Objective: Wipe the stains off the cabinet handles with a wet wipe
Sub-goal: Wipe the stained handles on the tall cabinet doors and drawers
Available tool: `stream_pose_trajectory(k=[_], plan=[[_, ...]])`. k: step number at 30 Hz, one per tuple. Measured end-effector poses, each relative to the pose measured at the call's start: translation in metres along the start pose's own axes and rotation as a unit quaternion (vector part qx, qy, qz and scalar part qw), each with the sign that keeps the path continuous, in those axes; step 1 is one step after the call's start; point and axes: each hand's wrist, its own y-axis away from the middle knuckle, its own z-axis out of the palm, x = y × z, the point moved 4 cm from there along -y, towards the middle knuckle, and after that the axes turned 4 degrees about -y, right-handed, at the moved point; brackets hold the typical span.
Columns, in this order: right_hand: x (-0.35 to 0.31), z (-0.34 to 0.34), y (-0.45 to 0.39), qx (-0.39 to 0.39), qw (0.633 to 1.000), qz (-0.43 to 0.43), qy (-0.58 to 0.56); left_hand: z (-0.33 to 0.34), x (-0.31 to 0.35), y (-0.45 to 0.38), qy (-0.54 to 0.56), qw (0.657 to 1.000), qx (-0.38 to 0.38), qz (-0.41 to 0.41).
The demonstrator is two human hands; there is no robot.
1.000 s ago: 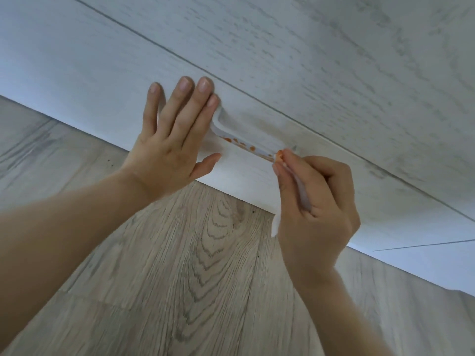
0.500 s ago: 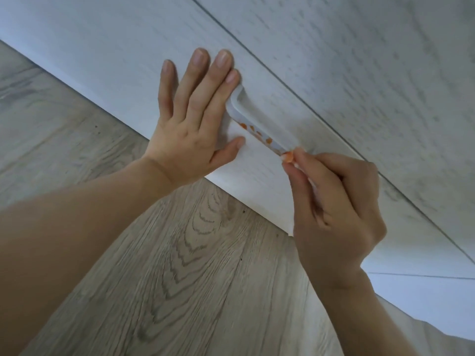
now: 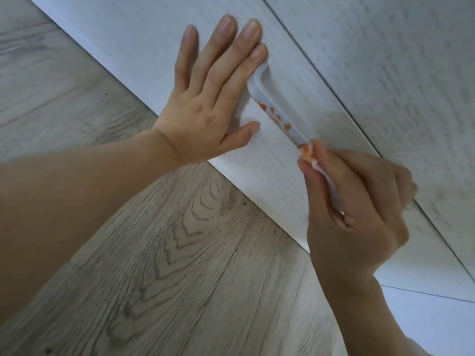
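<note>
Nearest: wood-grain floor (image 3: 167, 253), grey-brown planks, below the handle. Right hand (image 3: 357, 214), at the handle's lower-right end, fingers curled, pinching a bunched wet wipe (image 3: 307, 152) between thumb and forefinger; wipe tip pressed on the bar, tinted orange. Cabinet handle (image 3: 277, 109), white bar on the pale cabinet front (image 3: 133, 42), running diagonally; orange stains (image 3: 276, 116) spotted along its front edge (mid-length, between the two hands). Left hand (image 3: 205, 98), at the handle's upper-left end, flat on the panel, fingers straight and slightly spread, holding nothing; forefinger touching the bar's bend. Farthest: seam above the handle, second panel (image 3: 385, 60) beyond.
</note>
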Motion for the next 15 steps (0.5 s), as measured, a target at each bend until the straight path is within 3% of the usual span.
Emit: stream_pose_trajectory(k=[15], plan=[[-0.008, 0.001, -0.015, -0.002, 0.999, 0.021, -0.040, -0.001, 0.004, -0.003, -0.025, 0.999, 0.021, 0.020]])
